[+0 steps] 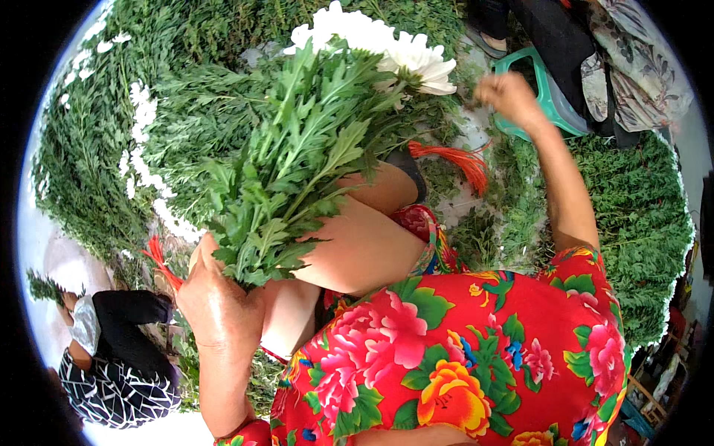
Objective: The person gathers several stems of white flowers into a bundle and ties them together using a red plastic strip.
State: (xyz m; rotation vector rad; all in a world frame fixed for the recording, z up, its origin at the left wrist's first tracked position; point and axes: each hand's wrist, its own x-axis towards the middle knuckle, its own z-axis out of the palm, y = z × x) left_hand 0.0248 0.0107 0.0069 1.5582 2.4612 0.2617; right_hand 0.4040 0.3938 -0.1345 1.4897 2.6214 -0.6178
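My left hand (215, 295) is closed around the lower stems of a bunch of white chrysanthemums (301, 150). The leafy stems lean over my bare legs, and the white blooms (362, 36) point away from me at the top of the view. My right hand (505, 95) is raised to the right of the blooms, apart from the bunch. Its fingers look curled and are slightly blurred; whether they hold anything small cannot be told. Bundles of red ties (457, 161) lie beyond my knee and beside my left hand.
Large piles of cut chrysanthemums (83, 161) lie at the left and top, with another stack (630, 223) at the right. A green plastic stool (532, 89) stands near a person's dark-clothed legs. Another person (120, 357) sits at lower left. Loose leaves litter the floor.
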